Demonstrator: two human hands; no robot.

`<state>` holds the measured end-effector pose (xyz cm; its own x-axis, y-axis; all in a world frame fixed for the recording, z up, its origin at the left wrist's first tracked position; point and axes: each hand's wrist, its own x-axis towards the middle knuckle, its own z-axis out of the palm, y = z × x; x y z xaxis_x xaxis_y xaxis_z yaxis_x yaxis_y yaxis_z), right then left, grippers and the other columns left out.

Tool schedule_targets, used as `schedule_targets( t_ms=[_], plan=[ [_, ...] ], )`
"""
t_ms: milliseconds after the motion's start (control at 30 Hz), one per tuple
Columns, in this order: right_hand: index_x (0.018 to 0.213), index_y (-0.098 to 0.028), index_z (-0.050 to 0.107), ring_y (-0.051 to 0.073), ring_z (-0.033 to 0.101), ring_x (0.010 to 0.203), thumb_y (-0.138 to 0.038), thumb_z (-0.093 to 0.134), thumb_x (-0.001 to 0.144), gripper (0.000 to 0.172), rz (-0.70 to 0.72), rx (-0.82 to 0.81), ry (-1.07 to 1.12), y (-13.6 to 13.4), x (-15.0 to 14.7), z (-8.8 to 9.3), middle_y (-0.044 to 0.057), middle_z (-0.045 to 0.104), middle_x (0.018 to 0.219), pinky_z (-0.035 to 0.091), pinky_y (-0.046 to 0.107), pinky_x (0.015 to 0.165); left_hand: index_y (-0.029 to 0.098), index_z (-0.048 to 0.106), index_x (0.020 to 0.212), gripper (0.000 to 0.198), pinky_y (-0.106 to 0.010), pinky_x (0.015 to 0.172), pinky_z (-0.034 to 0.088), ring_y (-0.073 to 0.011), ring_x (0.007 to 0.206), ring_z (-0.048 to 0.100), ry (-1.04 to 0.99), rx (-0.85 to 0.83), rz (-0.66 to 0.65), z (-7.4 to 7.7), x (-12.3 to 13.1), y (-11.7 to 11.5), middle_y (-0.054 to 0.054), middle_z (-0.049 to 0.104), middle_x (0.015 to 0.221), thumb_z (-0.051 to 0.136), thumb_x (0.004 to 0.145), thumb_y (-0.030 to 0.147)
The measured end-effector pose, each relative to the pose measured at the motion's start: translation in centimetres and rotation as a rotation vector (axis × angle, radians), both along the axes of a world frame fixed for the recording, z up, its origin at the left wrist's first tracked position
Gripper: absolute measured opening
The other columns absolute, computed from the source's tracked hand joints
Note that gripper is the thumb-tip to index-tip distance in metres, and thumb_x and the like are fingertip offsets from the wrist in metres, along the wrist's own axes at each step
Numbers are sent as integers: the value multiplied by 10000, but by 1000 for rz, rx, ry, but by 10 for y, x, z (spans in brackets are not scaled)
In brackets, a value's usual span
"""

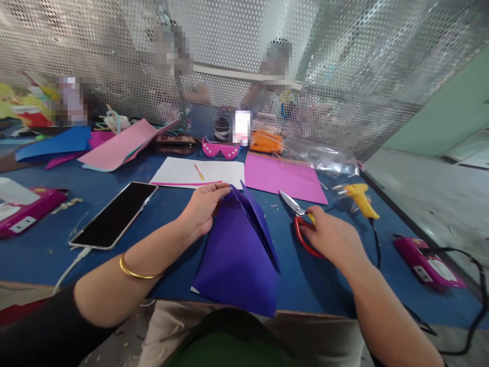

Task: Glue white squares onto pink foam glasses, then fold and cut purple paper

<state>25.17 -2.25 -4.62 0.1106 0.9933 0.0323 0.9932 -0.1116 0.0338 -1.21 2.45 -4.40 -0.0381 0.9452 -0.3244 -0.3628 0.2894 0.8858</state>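
My left hand (pixel 204 206) pinches the far corner of a folded purple sheet (pixel 240 260), which looks like paper or foam. The sheet stretches toward me and its near corner hangs over the table's front edge. On its right side a folded flap stands up from the rest. To the right of the sheet, my right hand (pixel 334 234) is closed on the red handles of a pair of scissors (pixel 293 204). The blades point away to the upper left, apart from the purple sheet. Some of the right fingers are hidden behind the hand.
A phone (pixel 116 214) with a cable lies left. Behind the sheet are white paper (pixel 183 171), a pink sheet (pixel 282 176) and pink glasses (pixel 220 149). At right are a yellow glue gun (pixel 362 199) and a magenta power strip (pixel 428 262). A perforated metal screen (pixel 229 30) rises behind.
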Motion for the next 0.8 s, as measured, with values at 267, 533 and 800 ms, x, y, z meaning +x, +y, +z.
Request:
schedule_targets(
  t_ms=[267, 533, 800],
  plan=[
    [1094, -146, 689, 316, 691, 927, -324, 467, 930, 329, 185, 175, -145, -13, -14, 8, 166, 692, 1048, 508, 387, 717, 178, 661, 843, 141, -222, 568, 499, -111, 560, 615, -25, 10, 14, 0, 0, 0, 4, 681, 688, 653, 748, 74],
    [1459, -59, 392, 352, 517, 1316, -312, 564, 796, 730, 543, -3, 366, -16, -74, 10, 225, 500, 1458, 466, 488, 1048, 159, 652, 822, 121, -207, 538, 505, -106, 524, 615, -64, 31, 72, 2, 2, -1, 4, 680, 631, 667, 738, 73],
    [1287, -74, 531, 322, 676, 1041, -220, 424, 918, 411, 458, 12, 229, 4, -86, -1, 222, 666, 1215, 534, 437, 826, 151, 639, 838, 177, -214, 537, 508, -108, 515, 617, -62, 4, 91, -3, 3, 1, 10, 677, 620, 698, 698, 62]
  ],
)
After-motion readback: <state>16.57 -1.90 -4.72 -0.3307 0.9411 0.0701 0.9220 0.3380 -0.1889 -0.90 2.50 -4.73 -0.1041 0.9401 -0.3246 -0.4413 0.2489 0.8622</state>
